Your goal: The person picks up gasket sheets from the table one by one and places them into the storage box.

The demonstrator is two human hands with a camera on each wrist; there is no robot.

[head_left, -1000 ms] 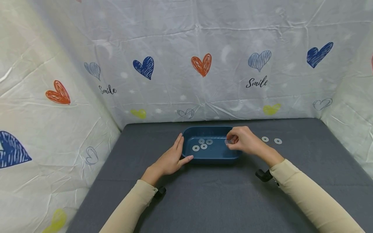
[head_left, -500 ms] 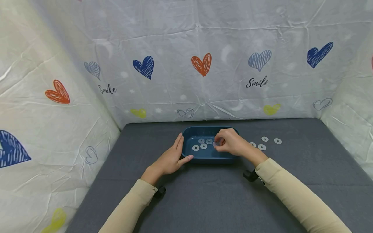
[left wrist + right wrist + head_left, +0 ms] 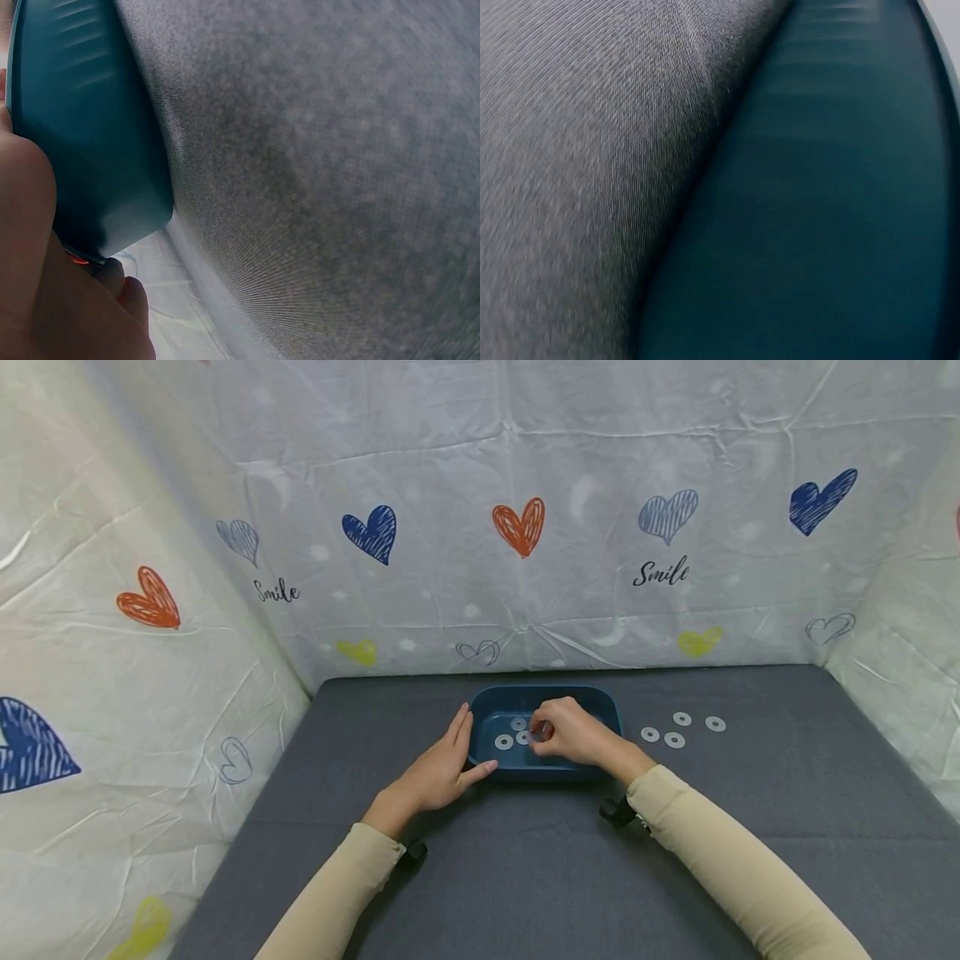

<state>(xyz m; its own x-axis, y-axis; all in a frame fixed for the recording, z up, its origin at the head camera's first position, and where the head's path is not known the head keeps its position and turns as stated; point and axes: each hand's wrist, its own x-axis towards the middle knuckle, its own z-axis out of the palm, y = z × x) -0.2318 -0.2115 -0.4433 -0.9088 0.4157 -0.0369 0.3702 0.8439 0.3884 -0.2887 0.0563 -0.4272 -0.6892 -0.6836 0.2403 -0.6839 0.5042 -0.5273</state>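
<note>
A dark blue-teal rectangular tray [image 3: 551, 773] stands near the far edge of the cloth-covered table. My left hand [image 3: 435, 772] touches the tray's left end with its fingers straight and its thumb along the near side. Over the inside of the tray, my right hand [image 3: 573, 732] pinches a thin, translucent washer [image 3: 536, 737] between thumb and fingertips. Several flat, pale washers [image 3: 504, 742] lie on the tray floor to the left of that hand, partly hidden by it. In the right wrist view the tray wall [image 3: 802, 217] fills much of the frame; the hand is out of sight there.
On the dark grey cloth [image 3: 510, 877], right of the tray, several more washers [image 3: 674, 740] lie apart from one another. A white curtain [image 3: 442, 593] with printed hearts hangs behind the table and at both sides.
My right hand has moved left over the tray with the washer between its fingertips, uncovering washers on the cloth at right. The left hand and tray have stayed in place.
</note>
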